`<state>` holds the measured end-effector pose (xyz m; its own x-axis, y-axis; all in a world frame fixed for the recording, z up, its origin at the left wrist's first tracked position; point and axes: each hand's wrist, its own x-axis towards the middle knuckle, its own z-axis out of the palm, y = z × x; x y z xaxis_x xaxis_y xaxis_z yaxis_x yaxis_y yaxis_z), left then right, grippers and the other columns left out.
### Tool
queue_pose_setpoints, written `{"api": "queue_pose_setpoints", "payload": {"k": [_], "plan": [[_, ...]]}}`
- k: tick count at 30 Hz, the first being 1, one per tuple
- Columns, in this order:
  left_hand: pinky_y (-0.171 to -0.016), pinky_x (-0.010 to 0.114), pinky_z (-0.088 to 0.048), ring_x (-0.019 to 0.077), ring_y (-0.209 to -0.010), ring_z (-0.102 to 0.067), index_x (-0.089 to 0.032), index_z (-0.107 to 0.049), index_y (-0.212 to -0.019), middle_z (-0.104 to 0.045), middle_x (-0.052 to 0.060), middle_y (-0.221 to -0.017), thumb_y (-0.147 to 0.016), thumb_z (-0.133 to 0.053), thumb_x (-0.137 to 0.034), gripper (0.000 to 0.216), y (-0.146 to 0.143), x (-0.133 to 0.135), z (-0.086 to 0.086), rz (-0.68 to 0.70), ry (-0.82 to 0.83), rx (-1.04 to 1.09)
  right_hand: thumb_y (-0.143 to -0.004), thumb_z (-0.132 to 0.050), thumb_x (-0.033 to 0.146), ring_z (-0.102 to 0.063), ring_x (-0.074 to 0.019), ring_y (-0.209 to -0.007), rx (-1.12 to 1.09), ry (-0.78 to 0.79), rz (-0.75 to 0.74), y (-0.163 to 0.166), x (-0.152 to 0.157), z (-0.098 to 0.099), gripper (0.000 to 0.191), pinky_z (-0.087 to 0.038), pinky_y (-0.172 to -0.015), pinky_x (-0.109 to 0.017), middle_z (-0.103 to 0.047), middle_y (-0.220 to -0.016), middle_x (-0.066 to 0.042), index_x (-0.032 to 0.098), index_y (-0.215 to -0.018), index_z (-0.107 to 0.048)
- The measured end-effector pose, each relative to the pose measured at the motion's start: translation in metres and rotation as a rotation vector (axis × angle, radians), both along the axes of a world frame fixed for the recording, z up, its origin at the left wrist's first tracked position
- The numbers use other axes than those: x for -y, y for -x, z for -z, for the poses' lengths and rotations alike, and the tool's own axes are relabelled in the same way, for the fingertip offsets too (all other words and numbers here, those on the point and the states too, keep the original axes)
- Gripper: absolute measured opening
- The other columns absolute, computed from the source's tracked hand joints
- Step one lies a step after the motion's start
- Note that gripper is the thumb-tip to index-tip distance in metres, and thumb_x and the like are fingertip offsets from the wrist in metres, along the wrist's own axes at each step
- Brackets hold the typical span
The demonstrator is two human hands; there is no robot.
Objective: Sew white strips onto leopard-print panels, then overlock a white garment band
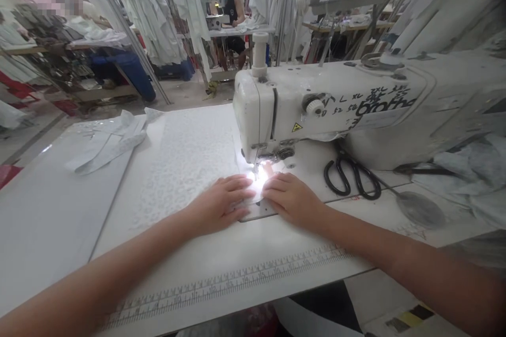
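My left hand lies flat left of the needle, fingers stretched out and thumb apart. It rests on thin, pale patterned fabric spread over the machine bed. My right hand is right of the needle, its fingers bent and close together on the edge of a small white fabric piece; one fingertip reaches behind the presser foot. The lamp's glare blurs the fabric under the foot, and my right thumb is hidden. Above both hands stands the head of a white sewing machine.
Black-handled scissors lie right of my right hand. A printed ruler runs along the table's front edge. Fabric scraps lie on a white board at left. A co-worker sits at another machine behind.
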<state>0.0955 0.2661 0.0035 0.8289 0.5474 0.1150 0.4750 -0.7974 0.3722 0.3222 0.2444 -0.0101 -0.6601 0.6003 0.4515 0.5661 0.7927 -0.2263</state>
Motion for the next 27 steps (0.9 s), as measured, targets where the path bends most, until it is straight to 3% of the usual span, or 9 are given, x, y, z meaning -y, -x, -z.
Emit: {"api": "queue_pose_setpoints", "payload": {"k": [9, 20, 22, 25, 27], "plan": [[-0.099, 0.043, -0.034, 0.0236, -0.121, -0.039, -0.026, -0.049, -0.121, -0.045, 0.005, -0.131, -0.087, -0.044, -0.038, 0.037, 0.001, -0.032, 0.001, -0.029, -0.027, -0.018, -0.089, -0.04, 0.018, -0.051, -0.0227, -0.094, 0.058, -0.012, 0.123, 0.0, -0.005, 0.003, 0.025, -0.041, -0.082, -0.039, -0.063, -0.102, -0.008, 0.013, -0.102, -0.06], [-0.101, 0.04, -0.033, 0.0217, -0.122, -0.037, -0.027, -0.047, -0.123, -0.044, 0.004, -0.131, -0.086, -0.044, -0.041, 0.04, -0.001, -0.027, 0.0, -0.053, -0.034, -0.02, -0.088, -0.04, 0.018, -0.051, -0.0233, -0.096, 0.047, 0.06, 0.147, -0.001, -0.005, 0.003, 0.026, -0.04, -0.083, -0.04, -0.062, -0.106, -0.008, 0.014, -0.106, -0.058], [-0.101, 0.039, -0.033, 0.0227, -0.124, -0.035, -0.025, -0.049, -0.122, -0.041, 0.005, -0.134, -0.087, -0.041, -0.043, 0.04, 0.006, -0.036, -0.001, -0.179, -0.057, -0.007, -0.087, -0.04, 0.017, -0.051, -0.023, -0.096, 0.032, 0.051, 0.148, -0.003, -0.005, 0.002, 0.025, -0.04, -0.082, -0.039, -0.061, -0.106, -0.008, 0.014, -0.104, -0.058], [-0.101, 0.041, -0.033, 0.0257, -0.126, -0.033, -0.019, -0.045, -0.126, -0.032, 0.008, -0.14, -0.087, -0.036, -0.045, 0.048, 0.036, -0.072, -0.004, -0.591, -0.104, -0.018, -0.087, -0.04, 0.017, -0.052, -0.0223, -0.089, 0.007, 0.04, 0.194, -0.006, -0.005, 0.0, 0.022, -0.041, -0.077, -0.037, -0.062, -0.097, -0.009, 0.014, -0.1, -0.057], [-0.101, 0.043, -0.031, 0.0296, -0.127, -0.031, -0.014, -0.037, -0.132, -0.028, 0.013, -0.142, -0.085, -0.037, -0.047, 0.058, 0.064, -0.099, -0.007, -0.846, -0.104, -0.15, -0.086, -0.041, 0.017, -0.052, -0.0226, -0.086, -0.006, 0.03, 0.24, -0.009, -0.006, 0.0, 0.02, -0.042, -0.075, -0.037, -0.062, -0.089, -0.009, 0.014, -0.098, -0.057]]}}
